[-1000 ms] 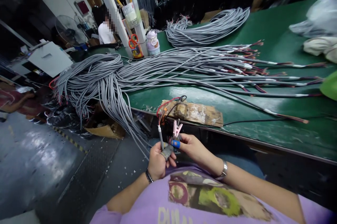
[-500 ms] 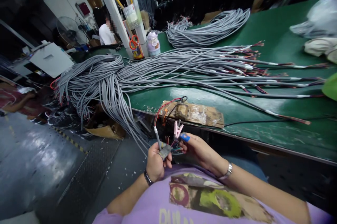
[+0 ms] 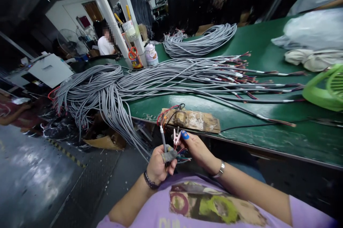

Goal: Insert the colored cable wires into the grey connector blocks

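My left hand [image 3: 158, 163] is closed round the end of a grey cable [image 3: 163, 137], its taped finger pressed against coloured inner wires [image 3: 182, 155] that fan out to the right. My right hand [image 3: 197, 149] pinches a small pink clip [image 3: 176, 137]; its fingertip wears a blue cover [image 3: 184, 135]. Both hands hover close together just below the front edge of the green table [image 3: 268, 131]. Red and black leads [image 3: 168, 110] run from the cable end up to a worn wooden block [image 3: 194, 120] on the table edge.
A large pile of grey cables [image 3: 160, 78] spreads over the table and hangs off its left end. A second coil [image 3: 198, 40] lies further back. A green fan [image 3: 325, 90] and white bags [image 3: 313, 45] sit at right. A seated person [image 3: 105, 42] is far left behind white posts.
The camera has tilted, bringing the green fan into view at right. My right hand has shifted slightly along the wire ends with the pink clip; my left hand keeps its grip.
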The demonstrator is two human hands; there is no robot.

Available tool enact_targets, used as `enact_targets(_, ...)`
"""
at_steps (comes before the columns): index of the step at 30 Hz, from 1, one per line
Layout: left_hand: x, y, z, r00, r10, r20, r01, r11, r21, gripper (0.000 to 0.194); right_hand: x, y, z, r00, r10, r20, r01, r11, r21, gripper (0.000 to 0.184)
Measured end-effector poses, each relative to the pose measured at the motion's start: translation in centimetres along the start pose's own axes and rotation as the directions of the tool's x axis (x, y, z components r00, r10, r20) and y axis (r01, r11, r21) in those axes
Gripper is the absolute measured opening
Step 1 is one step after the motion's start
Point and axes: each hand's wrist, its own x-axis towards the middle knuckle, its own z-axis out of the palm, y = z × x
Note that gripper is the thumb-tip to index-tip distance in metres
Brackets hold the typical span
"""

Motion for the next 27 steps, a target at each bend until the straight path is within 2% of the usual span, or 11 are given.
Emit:
enact_targets(2,0.3,-0.1,0.2,1.0,-0.006,-0.002,0.006,1.0,0.003,0.04,0.1,0.2,0.1,0.994,0.094,0.06,-0.103,0.983,0.152,0.051)
enact_targets(4,0.5,-0.1,0.2,1.0,-0.003,-0.006,0.003,1.0,0.009,0.04,0.3,0.5,0.2,0.976,0.176,0.13,-0.209,0.925,0.318,0.049)
enact_targets(7,0.6,-0.2,0.2,1.0,0.002,-0.021,-0.002,1.0,0.016,0.041,0.6,0.7,0.5,0.967,0.205,0.152,-0.252,0.859,0.446,0.045)
enact_targets(15,0.5,-0.5,0.2,1.0,0.003,-0.029,0.0,0.996,0.089,0.036,0.6,0.5,0.7,0.974,0.195,0.115,-0.227,0.868,0.442,0.043)
enact_targets(21,-0.6,-0.3,0.6,0.996,0.07,-0.06,-0.063,0.991,0.115,0.04,0.1,0.6,0.1,0.948,0.258,0.189,-0.317,0.835,0.449,0.045)
enact_targets(27,-1.5,-1.1,0.3,0.995,0.072,-0.066,-0.062,0.988,0.144,0.037,-0.6,0.2,-0.7,0.913,0.297,0.279,-0.395,0.815,0.425,0.044)
